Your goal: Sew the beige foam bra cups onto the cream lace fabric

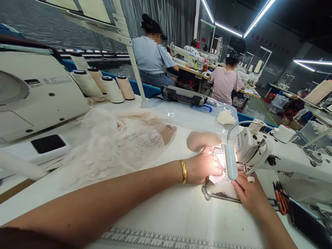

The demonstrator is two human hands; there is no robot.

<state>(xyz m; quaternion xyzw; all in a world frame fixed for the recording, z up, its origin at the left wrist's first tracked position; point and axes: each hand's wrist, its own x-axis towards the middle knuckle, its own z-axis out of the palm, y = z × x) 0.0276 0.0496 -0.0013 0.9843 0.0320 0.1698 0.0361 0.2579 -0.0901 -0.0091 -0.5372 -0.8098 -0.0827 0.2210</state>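
Note:
My left hand, with a gold bracelet at its wrist, is closed on a small pale pink fabric piece left of the sewing machine's needle area. My right hand lies beneath the head of the white sewing machine, thumb stretched apart from the fingers; the machine partly hides its fingertips. A lit grey lamp on a bendable neck stands between the hands and covers the needle. Lace-edged fabric lies under and in front of the hands. Behind my left hand rests a beige cut piece.
A heap of cream lace spreads over the left of the table. Thread cones stand behind it. Orange-handled snips and a dark phone lie at right. A ruler strip runs along the front. Co-workers sit beyond.

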